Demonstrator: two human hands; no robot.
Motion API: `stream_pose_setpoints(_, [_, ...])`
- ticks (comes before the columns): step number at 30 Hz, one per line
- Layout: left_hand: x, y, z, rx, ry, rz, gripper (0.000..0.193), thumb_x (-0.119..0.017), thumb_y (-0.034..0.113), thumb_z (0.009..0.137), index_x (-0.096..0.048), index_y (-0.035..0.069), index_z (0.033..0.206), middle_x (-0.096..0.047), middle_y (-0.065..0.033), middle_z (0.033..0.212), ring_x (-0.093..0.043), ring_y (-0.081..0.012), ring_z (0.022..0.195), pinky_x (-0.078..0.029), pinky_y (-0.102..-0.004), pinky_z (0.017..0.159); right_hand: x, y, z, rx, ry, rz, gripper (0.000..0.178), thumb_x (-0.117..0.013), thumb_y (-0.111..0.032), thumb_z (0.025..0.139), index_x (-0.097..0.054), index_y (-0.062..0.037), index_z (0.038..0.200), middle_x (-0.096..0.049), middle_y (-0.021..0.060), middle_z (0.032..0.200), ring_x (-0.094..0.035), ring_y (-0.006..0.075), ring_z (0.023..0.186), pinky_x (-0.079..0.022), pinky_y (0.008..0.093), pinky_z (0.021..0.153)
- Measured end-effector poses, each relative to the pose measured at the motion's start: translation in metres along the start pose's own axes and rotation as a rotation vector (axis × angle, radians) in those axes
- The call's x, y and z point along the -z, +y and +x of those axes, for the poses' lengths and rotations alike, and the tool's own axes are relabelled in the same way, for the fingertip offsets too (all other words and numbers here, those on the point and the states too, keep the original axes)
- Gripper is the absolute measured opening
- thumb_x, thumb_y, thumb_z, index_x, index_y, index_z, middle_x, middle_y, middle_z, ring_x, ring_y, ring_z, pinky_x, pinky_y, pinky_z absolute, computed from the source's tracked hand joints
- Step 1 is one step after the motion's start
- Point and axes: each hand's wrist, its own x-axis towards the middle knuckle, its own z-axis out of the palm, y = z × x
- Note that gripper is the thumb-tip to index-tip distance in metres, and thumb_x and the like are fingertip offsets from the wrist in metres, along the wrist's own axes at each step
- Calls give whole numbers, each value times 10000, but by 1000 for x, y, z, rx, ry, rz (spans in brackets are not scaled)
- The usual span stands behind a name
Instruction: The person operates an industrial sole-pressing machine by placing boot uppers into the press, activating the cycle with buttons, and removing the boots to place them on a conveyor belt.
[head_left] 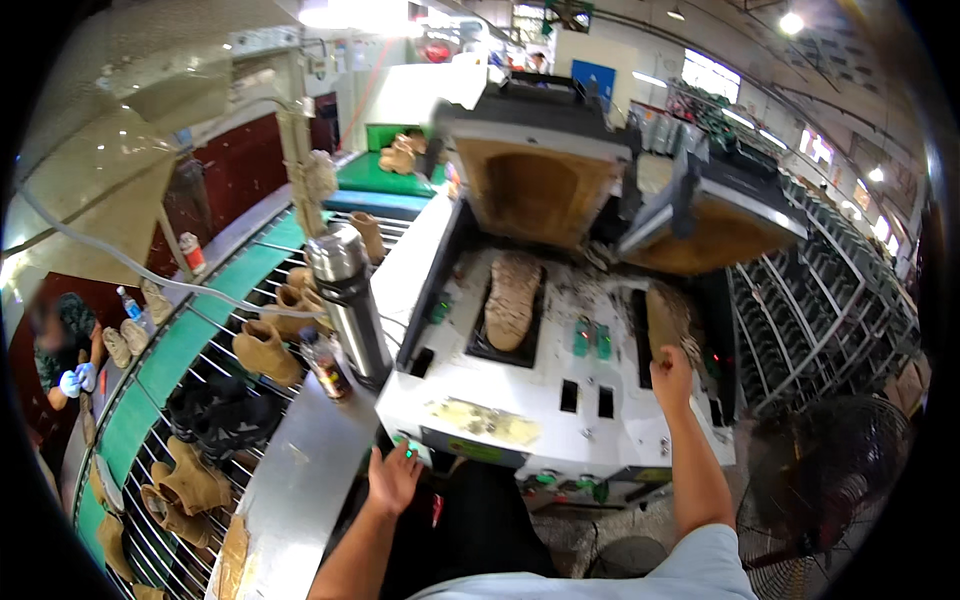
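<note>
Low at the front left corner of a white machine (465, 405), my left hand (392, 482) is open, its fingers apart beside a small green-lit button (411, 453). My right hand (673, 380) reaches over the right station and closes on the near end of a tan shoe (665, 315). That shoe is tilted on its side, its patterned sole turned to the right. In the left station a pale, ridged shoe sole (510, 300) faces up inside a black frame. Two raised lids, the left lid (540, 180) and the right lid (715, 225), have brown inner pads.
To the left, a curved rod rack (150, 400) carries several tan boots (265, 350) and black shoes (225, 415). A steel flask (350, 300) and a dark bottle (325, 365) stand beside the machine. A caged fan (825, 480) is at right. A gloved co-worker (75, 350) sits far left.
</note>
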Motion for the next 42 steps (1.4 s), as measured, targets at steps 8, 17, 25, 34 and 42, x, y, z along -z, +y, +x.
stream_pose_setpoints(8, [31,2,-26,-23,254,161,584,-375,457,966,-458,-30,1276,-536,-137,1236,-536,-303,1089,-395,-426,969,40,35,40,-311,-120,-222,770,-740,-346,715,-387,-142,1368,-509,204,1219,-499,385,1120,-438,475,902])
stream_pose_setpoints(17, [72,-39,-59,-214,219,243,190,-515,203,948,-599,32,949,-586,-82,802,-598,-225,742,-512,-362,677,20,16,95,-553,-509,-474,1069,-773,-368,608,-208,-175,1495,-504,256,1315,-510,381,1201,-408,424,1019])
stream_pose_setpoints(25, [74,-30,-60,-185,202,258,184,-506,177,960,-600,21,982,-612,-80,825,-618,-206,749,-528,-340,710,53,-15,99,-488,-118,-191,1070,-761,-225,596,-179,-116,1488,-548,244,1240,-554,398,1116,-467,460,915])
stream_pose_setpoints(34, [78,-39,-60,-152,126,474,170,-545,136,929,-617,9,1017,-645,-93,876,-634,-190,790,-527,-323,731,68,29,-72,-338,294,70,1096,-798,-136,590,-144,-1,1459,-341,251,1385,-390,384,1262,-347,450,1042])
stream_pose_setpoints(42, [20,-71,-84,-81,-276,778,415,-681,196,866,-560,5,1215,-655,-101,1082,-619,-180,1009,-467,-316,942,56,-73,-128,-162,-74,1093,986,-786,-188,654,-221,-13,1443,-376,130,1377,-403,249,1251,-327,372,1050])
